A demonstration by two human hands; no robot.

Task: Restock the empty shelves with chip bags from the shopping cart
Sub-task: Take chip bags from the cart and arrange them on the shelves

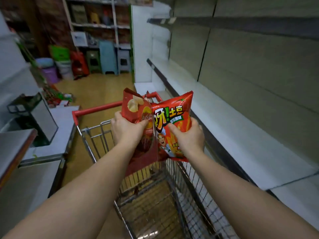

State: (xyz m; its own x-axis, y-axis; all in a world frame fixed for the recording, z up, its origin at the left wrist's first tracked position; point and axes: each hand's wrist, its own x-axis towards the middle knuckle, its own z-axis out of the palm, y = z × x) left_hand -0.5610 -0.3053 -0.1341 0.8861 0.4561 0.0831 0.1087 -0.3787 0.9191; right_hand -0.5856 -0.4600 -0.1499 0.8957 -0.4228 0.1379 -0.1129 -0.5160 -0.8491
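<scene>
Hands hold two chip bags above the cart (96,110): left hand (126,125) grips the dark red bag (138,111), right hand (188,133) grips the orange bag (174,121); shelves (224,121) at three o'clock.

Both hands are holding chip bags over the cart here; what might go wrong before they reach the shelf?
1. The left hand and right hand each grip one bag by its lower half, so the dark red bag or the orange-red bag might tip or slip into the cart.
2. The bags touch edge to edge and may snag when separated.
3. The empty shelf lies to the right, so the left arm may need to cross over.
</scene>
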